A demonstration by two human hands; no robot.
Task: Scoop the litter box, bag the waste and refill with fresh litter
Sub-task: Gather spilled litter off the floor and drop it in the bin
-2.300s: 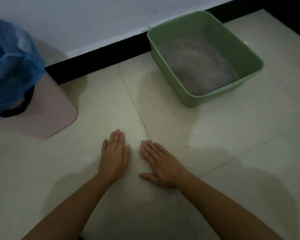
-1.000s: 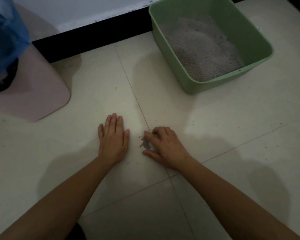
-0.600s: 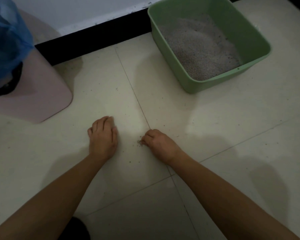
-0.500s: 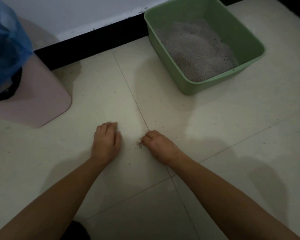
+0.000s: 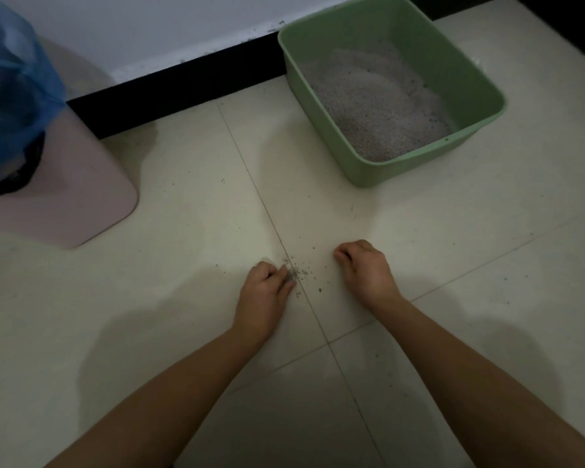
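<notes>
2 hands rest knuckles-up on the tiled floor (image 5: 169, 251). The left hand (image 5: 264, 293) is narrow, its curled fingertips and thumb pinching a small heap of spilled litter grains (image 5: 298, 274); a few more grains are strewn towards the right hand (image 5: 365, 270), curled into a fist with nothing visible in it. Ahead of the right hand sits the green litter box (image 5: 402, 167) holding grey litter (image 5: 375, 103). Far off the left hand's outer side, a blue bag (image 5: 11, 96) lines a pink bin (image 5: 68, 190)
</notes>
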